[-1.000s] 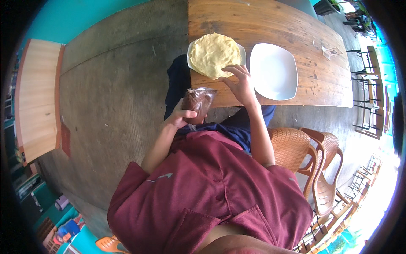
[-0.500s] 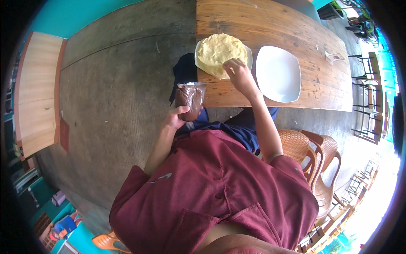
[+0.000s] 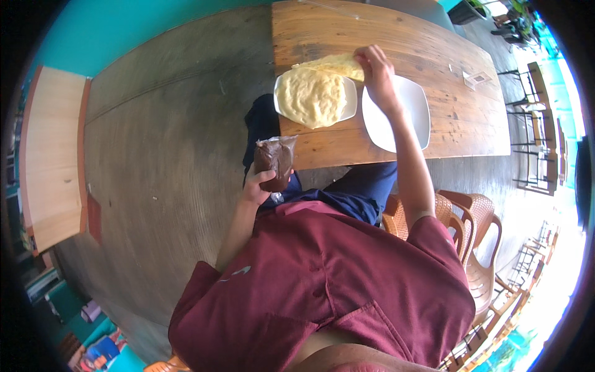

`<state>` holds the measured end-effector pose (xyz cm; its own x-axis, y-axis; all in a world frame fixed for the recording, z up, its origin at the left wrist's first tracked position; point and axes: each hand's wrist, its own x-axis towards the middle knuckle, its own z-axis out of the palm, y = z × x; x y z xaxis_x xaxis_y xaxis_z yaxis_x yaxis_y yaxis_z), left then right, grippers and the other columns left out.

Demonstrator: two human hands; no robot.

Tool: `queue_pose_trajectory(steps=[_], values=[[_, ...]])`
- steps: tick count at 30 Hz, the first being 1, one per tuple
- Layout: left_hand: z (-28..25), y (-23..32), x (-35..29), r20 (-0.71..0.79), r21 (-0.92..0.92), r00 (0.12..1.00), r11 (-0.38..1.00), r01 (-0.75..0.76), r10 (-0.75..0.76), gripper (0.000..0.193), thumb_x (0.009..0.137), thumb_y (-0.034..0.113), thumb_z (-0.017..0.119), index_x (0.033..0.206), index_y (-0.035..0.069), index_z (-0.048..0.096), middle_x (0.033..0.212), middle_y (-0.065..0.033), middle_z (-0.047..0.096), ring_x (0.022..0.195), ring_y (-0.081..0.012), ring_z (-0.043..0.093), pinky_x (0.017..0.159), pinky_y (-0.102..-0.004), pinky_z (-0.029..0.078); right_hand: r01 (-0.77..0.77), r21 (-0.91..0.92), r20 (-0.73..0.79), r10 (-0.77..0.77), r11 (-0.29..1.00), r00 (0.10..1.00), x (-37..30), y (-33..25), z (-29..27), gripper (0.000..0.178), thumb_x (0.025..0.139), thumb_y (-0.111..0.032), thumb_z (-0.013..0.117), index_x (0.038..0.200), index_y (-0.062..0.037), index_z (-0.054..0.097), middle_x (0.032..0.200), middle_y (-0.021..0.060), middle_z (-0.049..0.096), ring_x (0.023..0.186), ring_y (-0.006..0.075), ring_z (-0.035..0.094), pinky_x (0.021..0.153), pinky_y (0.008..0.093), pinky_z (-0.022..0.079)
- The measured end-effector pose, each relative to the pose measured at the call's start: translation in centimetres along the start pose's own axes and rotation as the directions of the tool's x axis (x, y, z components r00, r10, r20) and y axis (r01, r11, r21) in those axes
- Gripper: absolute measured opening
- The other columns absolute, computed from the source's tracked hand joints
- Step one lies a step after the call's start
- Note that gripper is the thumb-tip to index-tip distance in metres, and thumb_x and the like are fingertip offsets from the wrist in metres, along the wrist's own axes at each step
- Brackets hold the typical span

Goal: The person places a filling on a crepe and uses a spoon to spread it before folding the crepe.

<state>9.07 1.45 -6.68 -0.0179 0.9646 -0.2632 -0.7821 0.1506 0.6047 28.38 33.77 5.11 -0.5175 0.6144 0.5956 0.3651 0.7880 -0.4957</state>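
Observation:
A clear plastic bag of smooth brown filling (image 3: pixel 276 162) is gripped in my left hand (image 3: pixel 256 187), held upright off the table's near edge. My right hand (image 3: pixel 379 73) pinches the edge of a thin yellow crepe (image 3: pixel 331 64), which is peeled up and stretched along the far side of a stack of crepes (image 3: pixel 311 98). That stack lies on a white plate (image 3: pixel 351 102) at the table's near left corner. Under my right forearm, a second white plate (image 3: pixel 379 127) with nothing on it stands just right of the first.
The wooden table (image 3: pixel 462 118) carries a small card in a stand (image 3: pixel 477 79) toward the right. Woven brown plastic chairs (image 3: pixel 474 217) stand at my right. A light wooden cabinet (image 3: pixel 56 155) is at the far left.
My right hand has moved away from me and to the right, lifting one crepe's edge off the stack. My left hand still holds the bag. The view has shifted slightly.

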Motion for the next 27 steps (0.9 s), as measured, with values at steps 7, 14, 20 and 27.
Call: queue_pose_trajectory(steps=[7,14,20,27], values=[[0.6,-0.4,0.6,-0.030,-0.041,0.999,0.998,0.036,-0.038,0.072,0.075,0.017,0.079,0.137,0.000,0.047,0.115,-0.0172,0.064,0.099,-0.0321,0.069,0.082,-0.0423,0.061,-0.018,-0.192,0.100,0.037,0.981,0.994,2.5,0.6,-9.1,0.010,0.098,-0.002,0.058,0.105,0.0028,0.062,0.101,0.0175,0.065,0.098,0.0361,0.064,0.086,0.0441,0.054],[2.5,-0.1,1.4,-0.015,0.002,1.000,1.000,0.005,-0.005,0.074,0.076,0.018,0.079,0.139,0.002,0.045,0.119,-0.0168,0.063,0.100,-0.0336,0.069,0.082,-0.0436,0.060,0.027,-0.305,0.142,0.017,0.952,0.990,0.9,3.8,-12.5,0.014,0.097,-0.001,0.058,0.110,0.0026,0.061,0.106,0.0177,0.064,0.101,0.0367,0.064,0.086,0.0444,0.054],[3.7,-0.2,1.6,-0.005,0.025,1.000,1.000,0.018,-0.018,0.071,0.077,0.021,0.078,0.138,0.001,0.048,0.116,-0.0176,0.064,0.101,-0.0334,0.068,0.083,-0.0454,0.059,0.039,-0.279,0.092,-0.014,0.959,0.996,2.3,3.3,-11.8,0.011,0.101,-0.008,0.057,0.108,-0.0007,0.060,0.105,0.0156,0.066,0.093,0.0367,0.066,0.080,0.0441,0.054],[3.1,-0.7,1.0,-0.011,0.001,1.000,1.000,-0.012,0.012,0.070,0.078,0.023,0.077,0.138,0.001,0.048,0.117,-0.0173,0.064,0.101,-0.0332,0.067,0.083,-0.0455,0.058,0.131,-0.129,0.089,-0.120,0.983,0.989,5.5,1.2,-8.7,0.009,0.096,-0.004,0.059,0.102,0.0020,0.060,0.099,0.0199,0.062,0.095,0.0410,0.061,0.082,0.0448,0.049]])
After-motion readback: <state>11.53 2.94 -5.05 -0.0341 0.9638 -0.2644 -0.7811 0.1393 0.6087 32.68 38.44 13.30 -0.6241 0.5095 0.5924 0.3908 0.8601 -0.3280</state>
